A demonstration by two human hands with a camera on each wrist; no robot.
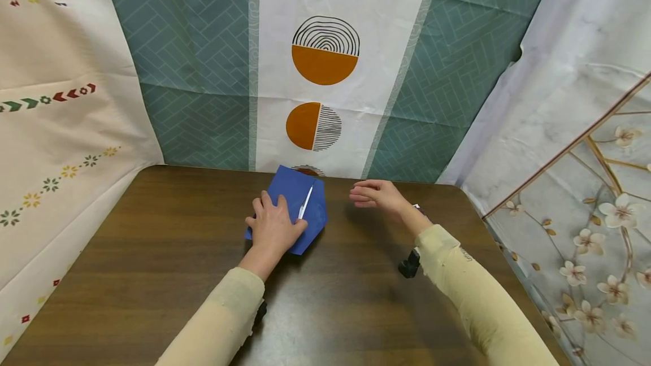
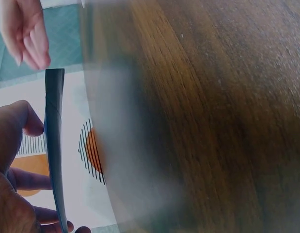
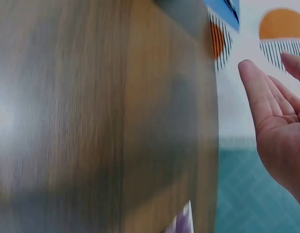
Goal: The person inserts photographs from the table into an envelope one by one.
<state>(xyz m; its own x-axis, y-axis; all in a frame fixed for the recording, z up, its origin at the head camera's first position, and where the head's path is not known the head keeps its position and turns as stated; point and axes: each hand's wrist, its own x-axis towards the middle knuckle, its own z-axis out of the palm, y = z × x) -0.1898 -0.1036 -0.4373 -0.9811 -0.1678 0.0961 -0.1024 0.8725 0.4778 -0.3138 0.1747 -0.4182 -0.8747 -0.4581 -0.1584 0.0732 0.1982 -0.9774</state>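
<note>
A flat blue piece (image 1: 317,210) with angular corners, somewhat like a folded paper envelope, is held above the far middle of the table. A narrow white tapering strip (image 1: 306,202) shows on its face; whether it is a gap or a separate thing I cannot tell. My left hand (image 1: 273,223) grips the piece with fingers spread at its left side and thumb near its lower edge. In the left wrist view the blue piece (image 2: 55,141) appears edge-on. To its right my right hand (image 1: 378,195) hovers, fingers extended and holding nothing.
Beneath is a brown wooden table (image 1: 152,253). A patterned curtain (image 1: 203,72) hangs right behind its far edge, with more cloth at both sides. A small purple and white item (image 3: 182,222) lies partly hidden near the right wrist.
</note>
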